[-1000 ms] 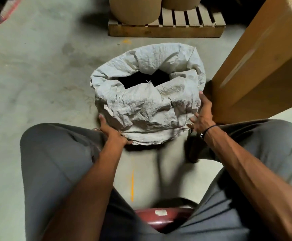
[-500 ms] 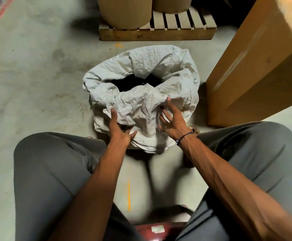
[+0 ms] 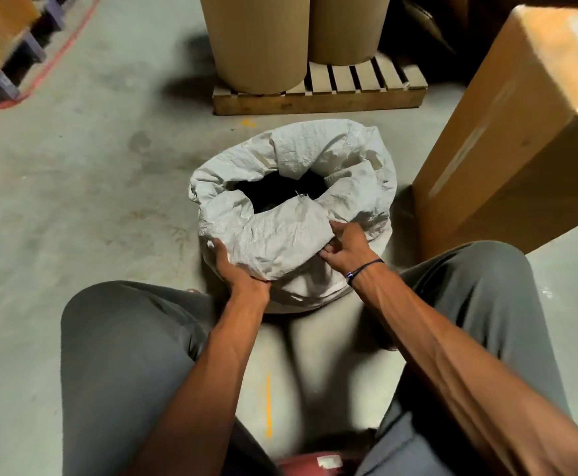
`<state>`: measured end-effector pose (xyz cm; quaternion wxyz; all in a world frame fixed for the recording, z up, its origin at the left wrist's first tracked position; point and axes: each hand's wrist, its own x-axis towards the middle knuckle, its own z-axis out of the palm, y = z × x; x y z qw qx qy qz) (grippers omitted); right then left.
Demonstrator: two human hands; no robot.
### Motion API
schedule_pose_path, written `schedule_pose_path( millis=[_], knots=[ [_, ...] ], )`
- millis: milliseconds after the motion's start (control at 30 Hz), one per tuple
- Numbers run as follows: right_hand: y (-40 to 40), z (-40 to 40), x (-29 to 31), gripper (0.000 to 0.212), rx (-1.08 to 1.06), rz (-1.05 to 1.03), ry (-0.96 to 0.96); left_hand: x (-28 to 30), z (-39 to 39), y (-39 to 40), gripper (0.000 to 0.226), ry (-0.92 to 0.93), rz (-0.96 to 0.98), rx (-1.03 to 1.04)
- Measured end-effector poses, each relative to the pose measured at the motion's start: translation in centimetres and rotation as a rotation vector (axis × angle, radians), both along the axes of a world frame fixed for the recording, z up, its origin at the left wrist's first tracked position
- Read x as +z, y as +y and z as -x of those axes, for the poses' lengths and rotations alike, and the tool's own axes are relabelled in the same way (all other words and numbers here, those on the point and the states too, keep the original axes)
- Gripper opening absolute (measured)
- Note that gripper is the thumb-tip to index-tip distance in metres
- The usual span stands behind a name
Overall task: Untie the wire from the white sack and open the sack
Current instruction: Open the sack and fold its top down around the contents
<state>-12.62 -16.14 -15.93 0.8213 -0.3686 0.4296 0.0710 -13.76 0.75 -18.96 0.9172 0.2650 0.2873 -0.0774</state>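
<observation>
The white woven sack [image 3: 356, 159] stands on the concrete floor between my knees. Its mouth is open and its top is rolled down outward into a thick cuff around a dark opening [image 3: 280, 190]. My left hand [image 3: 236, 269] grips the lower edge of the near cuff on the left. My right hand [image 3: 344, 249] pinches the same cuff's fabric on the right, fingers tucked under the fold. A short frayed strand [image 3: 299, 194] sticks up at the near rim of the opening. No wire shows on the sack.
A tall cardboard box [image 3: 507, 142] stands close to the sack's right. Two brown drums [image 3: 263, 39] sit on a wooden pallet [image 3: 318, 97] just behind it. My grey-trousered knees [image 3: 119, 338] flank the sack, a red seat [image 3: 315, 463] below. A shelf base [image 3: 2, 73] lies far left.
Both hands moved from the sack's outer sides onto the near cuff. The right hand, open-fingered half a second ago, now pinches the fold. The camera tilted up a little.
</observation>
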Motion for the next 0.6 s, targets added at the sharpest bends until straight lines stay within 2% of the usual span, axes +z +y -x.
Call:
schedule_pose_path(
  millis=[67,133,233,300,333,367,400,467,533,600],
  knots=[
    [0.1,0.9,1.4,0.028,-0.079,-0.050,-0.027,0.5,0.4,1.0,0.073,0.208,-0.140,-0.076],
    [0.2,1.8,2.6,0.031,-0.130,-0.056,-0.047,1.0,0.5,1.8,0.078,0.408,-0.300,-0.137],
    [0.0,1.8,2.8,0.026,-0.161,-0.001,-0.020,2.3,0.0,2.3,0.087,0.481,-0.409,-0.158],
    [-0.2,1.8,2.6,0.006,-0.078,0.096,0.041,3.1,-0.7,2.5,0.096,0.479,-0.483,-0.169],
    [-0.6,1.8,2.4,0.018,-0.018,0.174,0.099,3.6,-1.1,2.7,0.097,0.472,-0.509,-0.170],
    [-1.2,1.8,2.0,0.047,0.023,0.253,0.169,3.9,-1.6,3.2,0.093,0.454,-0.527,-0.166],
    [-2.2,1.5,1.6,0.073,0.017,0.315,0.203,4.6,-2.2,3.5,0.082,0.413,-0.558,-0.151],
    [-3.7,1.0,1.7,0.104,0.017,0.445,0.222,5.5,-3.3,4.3,0.063,0.301,-0.612,-0.159],
    [-5.0,0.4,2.3,0.110,0.038,0.551,0.151,6.5,-4.0,5.1,0.051,0.268,-0.657,-0.221],
    [-6.1,-0.4,2.7,0.096,0.077,0.636,0.104,7.4,-4.5,5.7,0.044,0.294,-0.713,-0.264]
  ],
)
